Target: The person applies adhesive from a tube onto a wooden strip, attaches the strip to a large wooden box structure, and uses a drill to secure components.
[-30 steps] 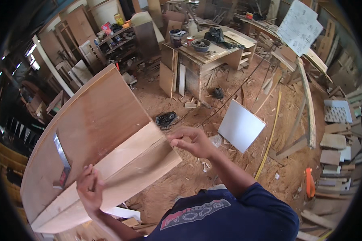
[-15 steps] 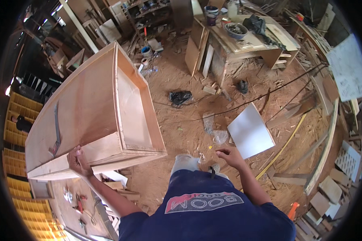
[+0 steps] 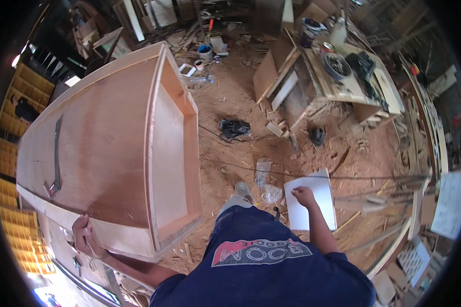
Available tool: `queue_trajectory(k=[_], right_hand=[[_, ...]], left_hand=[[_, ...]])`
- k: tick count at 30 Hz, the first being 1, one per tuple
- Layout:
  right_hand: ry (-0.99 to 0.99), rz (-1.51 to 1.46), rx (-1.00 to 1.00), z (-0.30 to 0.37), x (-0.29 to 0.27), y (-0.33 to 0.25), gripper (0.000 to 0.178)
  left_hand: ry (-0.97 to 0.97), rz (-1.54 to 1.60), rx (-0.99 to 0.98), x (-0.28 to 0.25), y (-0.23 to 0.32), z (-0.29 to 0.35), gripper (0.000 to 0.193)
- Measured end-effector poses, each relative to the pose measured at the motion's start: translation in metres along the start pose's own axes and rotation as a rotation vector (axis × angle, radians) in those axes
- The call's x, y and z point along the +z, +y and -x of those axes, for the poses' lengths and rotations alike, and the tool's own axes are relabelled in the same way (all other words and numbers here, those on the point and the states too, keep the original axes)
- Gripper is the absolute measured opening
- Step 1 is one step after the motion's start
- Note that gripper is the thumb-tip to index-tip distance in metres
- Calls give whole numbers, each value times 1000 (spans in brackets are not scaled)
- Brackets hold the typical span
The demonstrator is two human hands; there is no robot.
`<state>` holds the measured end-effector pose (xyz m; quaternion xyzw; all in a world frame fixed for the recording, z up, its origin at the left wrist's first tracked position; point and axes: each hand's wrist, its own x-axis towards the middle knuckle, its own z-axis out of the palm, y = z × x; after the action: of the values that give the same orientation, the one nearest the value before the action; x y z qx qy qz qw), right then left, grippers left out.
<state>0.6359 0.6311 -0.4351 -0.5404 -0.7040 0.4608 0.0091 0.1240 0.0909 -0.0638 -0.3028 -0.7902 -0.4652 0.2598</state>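
A large bare-plywood cabinet carcass point(image 3: 107, 138) takes up the left side, its open end facing right. My left hand point(image 3: 87, 238) is closed over the cabinet's near edge, fingers wrapped on the rail. On the broad panel, farther along from that hand, lies a long dark strip-like tool point(image 3: 57, 153) with a reddish end; its kind is unclear. My right hand point(image 3: 303, 195) hangs at my right side, fingers curled, with nothing visible in it. Below that hand a white board point(image 3: 297, 215) lies on the ground, apart from it.
A cluttered workbench point(image 3: 343, 92) carries a basin point(image 3: 337, 66) and black plastic. Black plastic bags point(image 3: 234, 128), clear plastic point(image 3: 271, 193), wood scraps and a cable point(image 3: 292, 173) lie on the dirt floor. Timber offcuts point(image 3: 399, 276) pile up at right. Another person point(image 3: 24, 109) is at far left.
My view has turned and moved forward, so the workbench sits farther right. My left hand stays on the cabinet edge. My right hand has curled and now appears in front of the white board.
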Motion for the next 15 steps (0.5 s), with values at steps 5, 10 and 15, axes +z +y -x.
queue_trajectory(k=[5, 10, 15], right_hand=[[-162, 463, 51, -77, -9, 30, 39], [-175, 800, 107, -118, -13, -19, 44], [-347, 904, 221, -160, 3, -35, 67]], left_hand=[[127, -220, 13, -12, -9, 17, 49], [251, -446, 96, -9, -16, 26, 54], [389, -553, 106, -1, -11, 43, 52]])
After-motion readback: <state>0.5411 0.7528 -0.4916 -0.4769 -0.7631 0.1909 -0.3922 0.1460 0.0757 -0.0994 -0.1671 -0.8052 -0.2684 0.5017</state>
